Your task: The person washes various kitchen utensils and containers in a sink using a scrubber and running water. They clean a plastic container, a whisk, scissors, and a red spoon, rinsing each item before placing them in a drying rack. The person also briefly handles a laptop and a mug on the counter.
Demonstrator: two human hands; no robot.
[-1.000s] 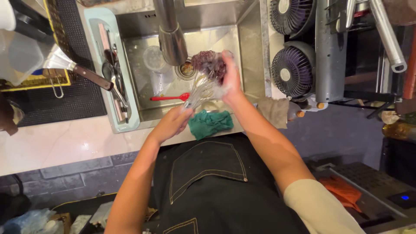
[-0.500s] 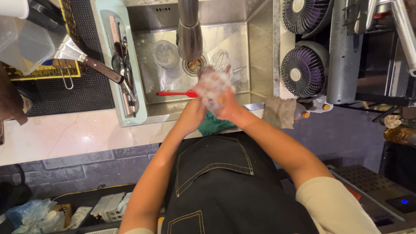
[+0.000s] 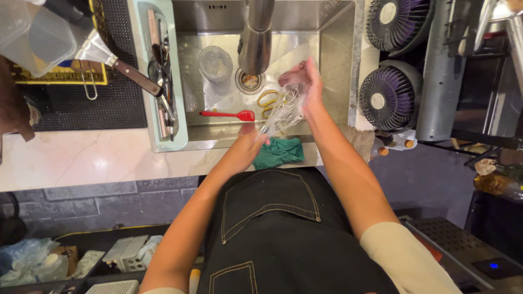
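Over a steel sink (image 3: 332,65) my left hand (image 3: 251,137) grips the handle of a wire whisk (image 3: 282,111), which points up and to the right. My right hand (image 3: 306,83) is closed on a dark scrubbing sponge (image 3: 291,77) pressed against the whisk's wires. Both hands sit just right of the tap (image 3: 256,38). In the basin lie a red spatula (image 3: 229,115), a clear plastic cup (image 3: 214,62) and something yellow (image 3: 268,98) near the drain.
A green cloth (image 3: 279,152) lies on the sink's front rim. A pale tray (image 3: 161,81) of utensils flanks the sink on the left, with a black mat (image 3: 81,109) beyond. Two small fans (image 3: 390,95) stand to the right.
My right hand with the sponge went down to my left hand at the sink's front edge, then back up along the whisk. The camera has shifted closer over the sink.
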